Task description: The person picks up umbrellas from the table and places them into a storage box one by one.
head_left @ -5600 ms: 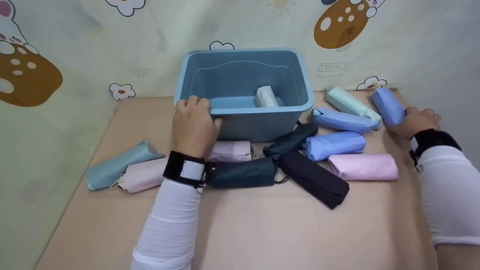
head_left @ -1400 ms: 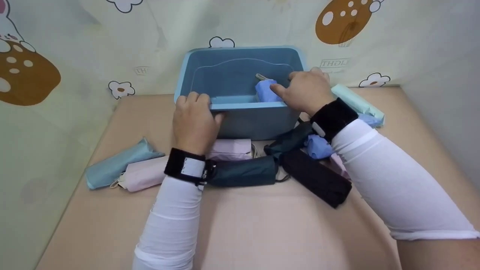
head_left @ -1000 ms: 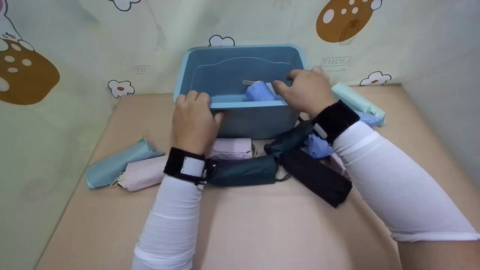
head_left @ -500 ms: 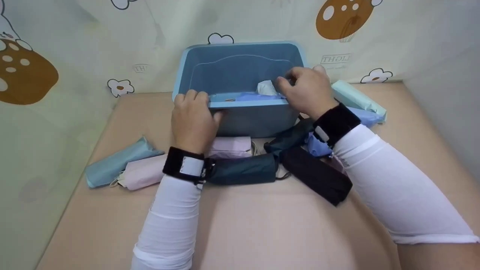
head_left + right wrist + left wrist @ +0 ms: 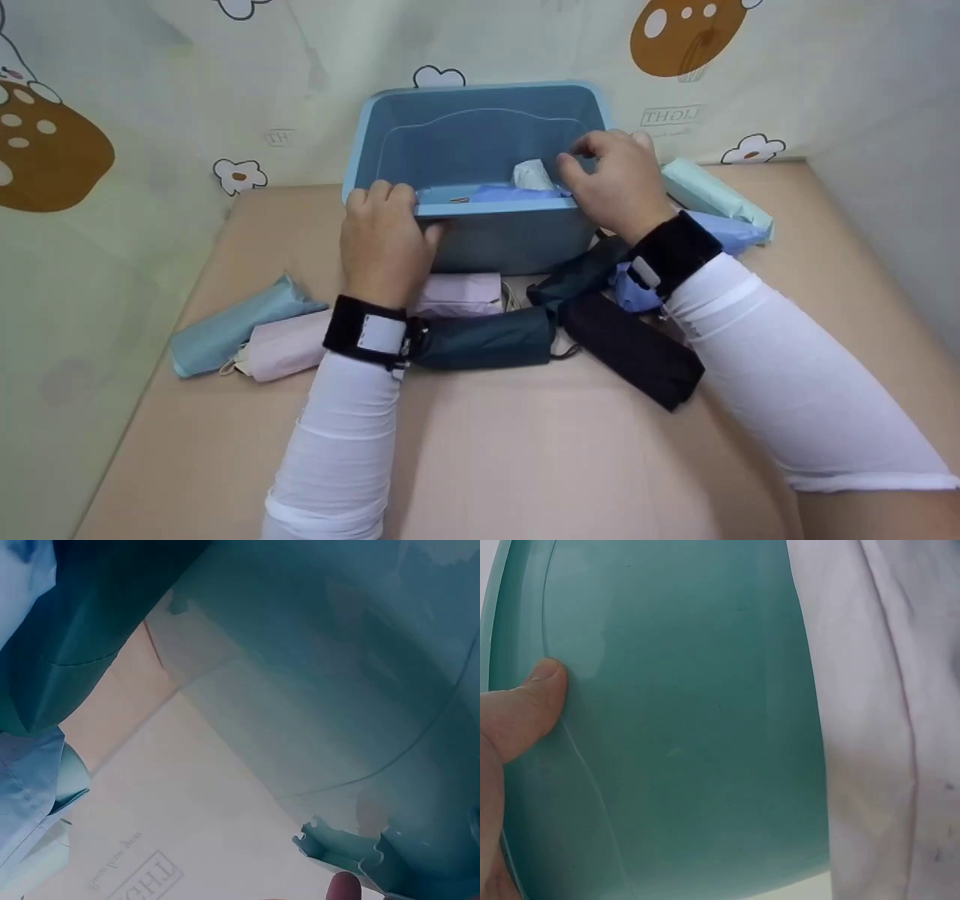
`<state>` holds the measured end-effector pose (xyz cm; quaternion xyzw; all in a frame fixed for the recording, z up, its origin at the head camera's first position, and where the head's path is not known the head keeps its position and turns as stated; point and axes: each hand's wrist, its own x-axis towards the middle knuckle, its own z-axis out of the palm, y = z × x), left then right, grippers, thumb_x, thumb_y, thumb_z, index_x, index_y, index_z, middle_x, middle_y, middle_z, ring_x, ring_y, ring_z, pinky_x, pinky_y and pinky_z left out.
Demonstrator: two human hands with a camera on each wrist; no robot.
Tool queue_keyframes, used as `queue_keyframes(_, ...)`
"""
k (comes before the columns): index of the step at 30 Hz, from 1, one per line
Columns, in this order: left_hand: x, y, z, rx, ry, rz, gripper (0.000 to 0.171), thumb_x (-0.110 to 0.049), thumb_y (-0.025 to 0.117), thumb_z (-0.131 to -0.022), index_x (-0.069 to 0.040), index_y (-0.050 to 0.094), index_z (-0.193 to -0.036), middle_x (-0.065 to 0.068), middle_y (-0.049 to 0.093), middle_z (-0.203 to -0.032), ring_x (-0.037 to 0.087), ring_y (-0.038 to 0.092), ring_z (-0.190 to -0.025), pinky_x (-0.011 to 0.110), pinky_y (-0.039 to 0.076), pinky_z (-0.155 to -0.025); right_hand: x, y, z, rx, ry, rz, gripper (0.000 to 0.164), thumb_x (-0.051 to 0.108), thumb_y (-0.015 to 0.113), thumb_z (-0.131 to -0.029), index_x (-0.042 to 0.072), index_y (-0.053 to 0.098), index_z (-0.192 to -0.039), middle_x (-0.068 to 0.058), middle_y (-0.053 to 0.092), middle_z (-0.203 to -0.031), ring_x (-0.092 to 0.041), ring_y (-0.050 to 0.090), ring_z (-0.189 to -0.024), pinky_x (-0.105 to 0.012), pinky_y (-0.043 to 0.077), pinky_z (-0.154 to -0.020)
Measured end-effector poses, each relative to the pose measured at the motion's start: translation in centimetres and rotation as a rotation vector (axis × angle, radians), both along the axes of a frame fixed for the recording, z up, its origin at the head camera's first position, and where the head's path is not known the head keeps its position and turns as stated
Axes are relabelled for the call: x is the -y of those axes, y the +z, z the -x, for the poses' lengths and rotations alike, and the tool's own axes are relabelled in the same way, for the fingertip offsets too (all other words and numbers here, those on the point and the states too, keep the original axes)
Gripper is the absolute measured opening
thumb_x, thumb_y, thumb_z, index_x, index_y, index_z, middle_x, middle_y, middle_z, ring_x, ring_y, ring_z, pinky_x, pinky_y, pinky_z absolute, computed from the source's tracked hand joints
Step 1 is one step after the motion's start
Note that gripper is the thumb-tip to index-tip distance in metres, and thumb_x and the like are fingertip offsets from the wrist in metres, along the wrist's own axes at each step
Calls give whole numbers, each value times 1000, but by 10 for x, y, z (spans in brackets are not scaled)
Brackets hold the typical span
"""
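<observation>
Pale patterned cloth (image 5: 315, 45) hangs behind a tan table (image 5: 525, 450), and a blue bin (image 5: 510, 244) stands at its far middle. Rolls crowd the bin's near side: a lilac roll (image 5: 461, 292), a dark green roll (image 5: 487, 339) nearer, a second green roll (image 5: 585, 274) by the near right corner, and a black roll (image 5: 634, 349) slanting to the near right. At left, a teal roll (image 5: 240, 326) lies beside a pink roll (image 5: 289, 346). At right, a mint roll (image 5: 716, 196) lies next to a blue roll (image 5: 731, 234).

Inside the bin, right of middle, a periwinkle roll (image 5: 514, 194) lies along the near wall, partly hidden by the rim, with a white roll (image 5: 532, 174) just behind.

The left hand (image 5: 384, 244) grips the near rim toward the left, thumb outside. The right hand (image 5: 619, 180) is at the right rim, fingers bent; whether it grips the rim, I cannot tell.
</observation>
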<state>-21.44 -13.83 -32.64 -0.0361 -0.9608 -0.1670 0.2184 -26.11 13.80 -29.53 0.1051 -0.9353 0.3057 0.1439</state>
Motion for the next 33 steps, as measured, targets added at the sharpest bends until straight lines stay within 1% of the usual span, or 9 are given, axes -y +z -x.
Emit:
queue_keyframes(4,1,-1,0,-7,-2,4,46,-44,82,-89,-3,71,-109,16,69,-113,37,56,-102,49,48,-89,-4,-3,-1,-4,20,50,42,33,61,-101,0,74,-123,-18,72,-127,-35,57,-118,-48,33,-107)
queue_keyframes(10,1,-1,-1,4,2,0,47,-45,82,-89,-3,71,-109,16,69,-113,37,56,-103,49,49,-90,-15,-6,-8,37,73,172,40,26,63,-101,1,69,-131,-17,65,-136,-33,49,-130,-49,37,-113)
queue_keyframes(12,1,-1,-1,4,1,0,47,-45,82,-90,-3,71,-109,16,69,-112,37,56,-103,49,49,-90,-22,-7,-12,46,94,221,38,25,62,-102,2,67,-132,-16,63,-136,-30,49,-128,-48,39,-110)
queue_keyframes(16,0,-1,0,-1,-3,-1,46,-44,81,-90,-3,71,-108,16,69,-111,36,55,-101,48,49,-89,-37,-9,-18,32,122,282,35,20,62,-103,2,66,-132,-15,61,-135,-26,52,-115,-38,40,-99)
queue_keyframes(21,0,0,0,-2,-3,-5,45,-43,81,-90,-3,71,-108,16,68,-111,36,55,-101,47,48,-89,-55,-13,-24,45,124,275,38,20,62,-104,-1,63,-135,-17,58,-138,-19,53,-109,-27,42,-93)
queue_keyframes(24,1,0,0,5,-3,-8,44,-42,82,-90,-3,70,-109,16,68,-111,36,54,-101,48,48,-89,-62,-15,-29,90,123,276,42,26,61,-105,1,60,-139,-16,60,-137,-13,56,-105,-23,45,-91)
queue_keyframes(27,2,0,-1,13,-1,-11,43,-40,82,-90,-3,70,-110,16,68,-112,37,54,-104,49,49,-90,-65,-17,-33,118,145,284,45,28,61,-105,3,58,-143,-15,64,-136,-8,61,-100,-21,47,-89)
queue_keyframes(30,1,0,-2,19,-2,-12,44,-39,82,-90,-3,70,-111,16,68,-114,38,55,-106,50,49,-92,-67,-17,-37,134,181,287,47,28,61,-106,5,55,-146,-15,66,-134,-9,64,-103,-21,48,-90)
queue_keyframes(33,0,0,-2,13,-5,-12,44,-39,82,-89,-2,70,-112,17,68,-113,38,55,-105,50,50,-91,-71,-16,-42,156,218,263,51,28,61,-106,5,51,-150,-15,65,-137,-15,62,-111,-20,47,-91)
